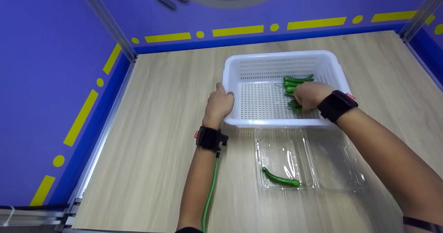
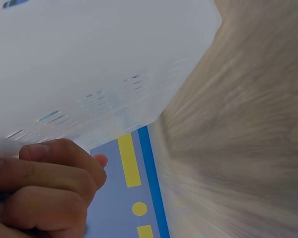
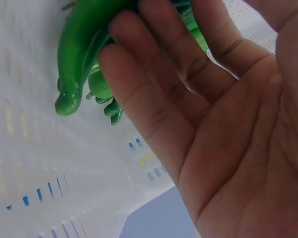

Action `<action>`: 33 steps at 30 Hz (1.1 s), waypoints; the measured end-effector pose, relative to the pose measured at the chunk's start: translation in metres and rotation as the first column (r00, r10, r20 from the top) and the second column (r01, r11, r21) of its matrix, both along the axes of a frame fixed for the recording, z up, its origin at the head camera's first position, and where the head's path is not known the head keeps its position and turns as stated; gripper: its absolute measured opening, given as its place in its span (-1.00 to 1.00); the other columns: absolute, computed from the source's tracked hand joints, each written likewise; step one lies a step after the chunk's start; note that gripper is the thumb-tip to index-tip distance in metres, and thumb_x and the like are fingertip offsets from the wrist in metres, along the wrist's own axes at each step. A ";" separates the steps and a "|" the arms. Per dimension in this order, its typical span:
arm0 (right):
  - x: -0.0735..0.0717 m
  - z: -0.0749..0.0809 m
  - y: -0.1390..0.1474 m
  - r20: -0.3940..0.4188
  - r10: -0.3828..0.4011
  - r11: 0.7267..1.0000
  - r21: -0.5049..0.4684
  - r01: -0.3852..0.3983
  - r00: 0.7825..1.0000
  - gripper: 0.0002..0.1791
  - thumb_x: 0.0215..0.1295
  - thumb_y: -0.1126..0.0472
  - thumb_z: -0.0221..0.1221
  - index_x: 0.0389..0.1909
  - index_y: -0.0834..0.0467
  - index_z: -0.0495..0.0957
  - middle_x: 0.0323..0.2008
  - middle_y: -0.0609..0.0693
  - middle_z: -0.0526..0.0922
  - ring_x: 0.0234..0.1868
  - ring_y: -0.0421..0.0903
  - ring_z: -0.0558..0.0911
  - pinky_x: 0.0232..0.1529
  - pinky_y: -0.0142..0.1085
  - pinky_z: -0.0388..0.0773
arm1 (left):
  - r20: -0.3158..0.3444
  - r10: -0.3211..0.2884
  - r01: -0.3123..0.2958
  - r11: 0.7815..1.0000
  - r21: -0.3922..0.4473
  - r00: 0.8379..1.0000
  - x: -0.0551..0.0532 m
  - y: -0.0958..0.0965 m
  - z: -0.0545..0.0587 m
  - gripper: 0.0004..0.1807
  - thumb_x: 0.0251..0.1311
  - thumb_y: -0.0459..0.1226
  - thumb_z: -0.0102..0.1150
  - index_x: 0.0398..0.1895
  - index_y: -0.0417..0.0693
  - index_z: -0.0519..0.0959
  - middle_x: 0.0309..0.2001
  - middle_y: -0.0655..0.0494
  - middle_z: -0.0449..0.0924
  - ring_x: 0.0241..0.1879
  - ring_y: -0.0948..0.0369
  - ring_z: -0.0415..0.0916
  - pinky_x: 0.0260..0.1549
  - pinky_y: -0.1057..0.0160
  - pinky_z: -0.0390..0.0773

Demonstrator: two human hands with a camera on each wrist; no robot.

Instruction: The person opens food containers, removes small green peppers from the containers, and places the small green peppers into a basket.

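Observation:
My left hand (image 1: 219, 103) grips the left rim of a white perforated plastic basket (image 1: 277, 123); curled fingers (image 2: 64, 163) show beside its wall in the left wrist view. Inside the basket's right half, my right hand (image 1: 311, 93) reaches down among several green chili peppers (image 1: 298, 79). Its fingers are loosely extended in the right wrist view, the fingertips right at a shiny curved chili pepper (image 3: 72, 74). Part of the pile is hidden under that hand. One more chili pepper (image 1: 281, 180) lies in the left half of an opened clear plastic clamshell box (image 1: 277, 153).
The clamshell's lid (image 1: 337, 160) lies flat to the right, below my right forearm. All this stands on a wood-grain table (image 1: 159, 139). Blue panels (image 1: 69, 70) with yellow marks wall the left and back. A green cable (image 1: 210, 195) runs along my left forearm.

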State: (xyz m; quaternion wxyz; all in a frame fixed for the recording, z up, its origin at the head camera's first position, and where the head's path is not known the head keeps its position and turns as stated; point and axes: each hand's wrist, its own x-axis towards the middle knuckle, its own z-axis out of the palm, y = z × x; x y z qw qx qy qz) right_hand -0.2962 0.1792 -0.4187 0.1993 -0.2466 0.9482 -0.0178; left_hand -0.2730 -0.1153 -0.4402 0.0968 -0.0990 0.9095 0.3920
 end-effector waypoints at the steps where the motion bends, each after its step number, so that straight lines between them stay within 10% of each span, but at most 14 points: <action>1: 0.000 0.000 0.000 0.001 -0.002 1.000 0.002 0.002 1.000 -0.59 -0.13 0.47 0.29 -0.75 0.04 0.26 -0.73 -0.15 0.19 -0.65 -0.17 0.20 -0.58 -0.31 0.12 | 0.000 0.001 -0.001 1.000 -0.001 1.000 0.000 0.000 0.000 -0.30 0.44 -0.11 -0.19 0.57 -0.20 0.03 -0.12 -0.09 0.62 -0.25 0.11 0.65 -0.35 0.16 0.58; 15: 0.006 0.020 0.007 0.051 -0.038 0.993 -0.108 0.043 0.998 -0.58 -0.10 0.35 0.43 -0.66 0.09 0.29 -0.64 -0.11 0.21 -0.57 -0.13 0.23 -0.48 -0.28 0.17 | -0.008 -0.008 0.008 1.000 0.006 1.000 0.003 0.002 0.000 -0.29 0.45 -0.13 -0.23 0.58 -0.22 -0.02 -0.08 -0.12 0.62 -0.21 0.09 0.64 -0.29 0.12 0.59; 33: 0.046 0.070 0.002 -0.136 -0.118 0.939 -0.337 0.066 0.984 -0.77 0.31 0.05 0.34 -0.35 0.12 0.56 -0.41 -0.01 0.62 -0.40 -0.08 0.52 -0.31 -0.19 0.40 | -0.013 -0.001 0.001 1.000 0.002 1.000 0.004 0.002 0.001 -0.31 0.44 -0.13 -0.22 0.56 -0.22 0.02 -0.11 -0.10 0.61 -0.22 0.09 0.62 -0.30 0.13 0.56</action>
